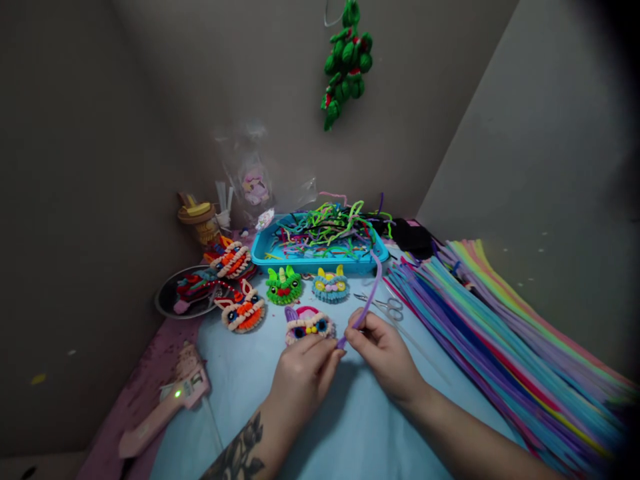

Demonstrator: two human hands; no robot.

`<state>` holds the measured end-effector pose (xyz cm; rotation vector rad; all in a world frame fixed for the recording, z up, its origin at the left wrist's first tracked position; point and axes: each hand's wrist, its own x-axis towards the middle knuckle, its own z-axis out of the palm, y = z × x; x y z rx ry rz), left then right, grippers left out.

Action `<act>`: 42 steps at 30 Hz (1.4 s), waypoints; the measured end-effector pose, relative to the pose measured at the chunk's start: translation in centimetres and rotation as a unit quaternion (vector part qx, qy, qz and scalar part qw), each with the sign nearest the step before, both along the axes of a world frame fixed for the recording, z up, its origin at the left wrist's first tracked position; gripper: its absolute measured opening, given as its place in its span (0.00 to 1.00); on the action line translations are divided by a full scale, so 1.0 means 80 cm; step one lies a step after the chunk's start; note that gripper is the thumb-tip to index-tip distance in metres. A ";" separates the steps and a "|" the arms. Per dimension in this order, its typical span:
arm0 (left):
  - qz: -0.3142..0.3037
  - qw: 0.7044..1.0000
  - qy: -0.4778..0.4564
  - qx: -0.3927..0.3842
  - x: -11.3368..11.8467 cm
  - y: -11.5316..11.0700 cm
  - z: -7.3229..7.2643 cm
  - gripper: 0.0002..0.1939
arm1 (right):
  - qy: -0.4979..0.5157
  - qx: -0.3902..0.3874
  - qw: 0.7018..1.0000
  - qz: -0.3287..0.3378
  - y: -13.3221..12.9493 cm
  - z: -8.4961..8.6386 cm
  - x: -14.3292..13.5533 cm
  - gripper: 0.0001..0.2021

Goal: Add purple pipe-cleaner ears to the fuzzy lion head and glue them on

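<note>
A purple pipe cleaner (pixel 373 293) runs up from between my hands and bends over near its top, close to the blue tray. My left hand (pixel 305 370) pinches its lower end, where a short bit of purple shows at the fingertips. Just above, my right hand (pixel 383 350) grips the same stem between thumb and fingers. Right behind my left hand lies a cream and pink pipe-cleaner lion head (pixel 310 325) with dark eyes and a purple ear; my fingers cover its lower edge. Small scissors (pixel 387 307) rest beyond my right hand.
A blue tray (pixel 320 265) of tangled pipe-cleaner scraps stands at the back. Green (pixel 284 287), blue (pixel 331 285) and orange (pixel 243 312) animal heads sit before it. Bundled pipe cleaners (pixel 500 333) cover the right side. A pink glue gun (pixel 167 407) with a lit green light lies left, near a metal bowl (pixel 165 303).
</note>
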<state>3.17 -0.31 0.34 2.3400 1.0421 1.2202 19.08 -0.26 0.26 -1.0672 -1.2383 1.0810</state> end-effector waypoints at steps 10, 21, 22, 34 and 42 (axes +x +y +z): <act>-0.042 0.912 -0.126 -0.389 0.002 0.007 0.018 0.13 | -0.015 0.022 0.997 0.068 -0.001 0.005 0.002 0.09; -0.074 0.824 -0.250 -0.503 0.004 0.003 0.020 0.22 | -0.021 0.142 0.989 0.021 -0.004 -0.002 0.005 0.03; -0.071 0.823 -0.254 -0.503 0.004 0.003 0.019 0.21 | -0.050 0.163 0.985 0.008 -0.006 -0.001 0.006 0.03; -0.052 0.862 -0.230 -0.449 0.002 0.007 0.019 0.13 | -0.178 0.217 0.956 -0.082 -0.013 -0.001 0.003 0.04; -0.012 0.968 -0.085 -0.238 0.000 0.006 0.013 0.09 | -0.108 0.107 0.988 0.017 -0.001 0.000 0.001 0.05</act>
